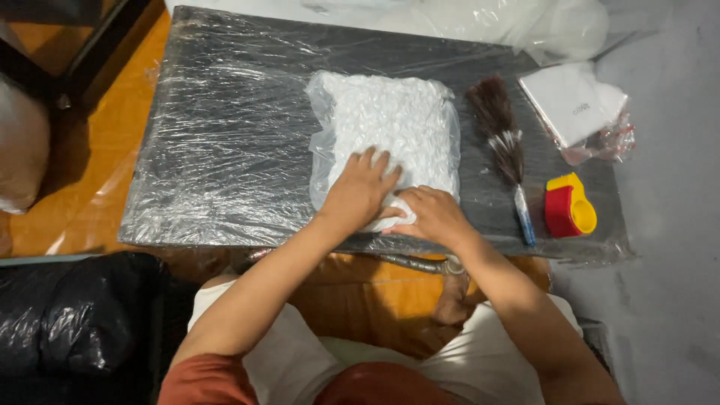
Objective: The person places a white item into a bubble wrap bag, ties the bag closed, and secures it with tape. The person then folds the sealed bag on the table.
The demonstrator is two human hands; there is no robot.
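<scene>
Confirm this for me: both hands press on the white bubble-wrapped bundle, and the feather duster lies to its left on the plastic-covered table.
Wrong side. In the head view the feather duster lies right of the bundle; both the left hand and right hand press on it.

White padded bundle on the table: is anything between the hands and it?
Nothing visible. Both the left hand and the right hand already rest on the white padded bundle, at its near edge.

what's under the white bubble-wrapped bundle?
The bubble-wrapped bundle lies on a dark table covered in clear plastic film. Left hand and right hand press its near edge. Its contents and the surface directly beneath are hidden.
</scene>
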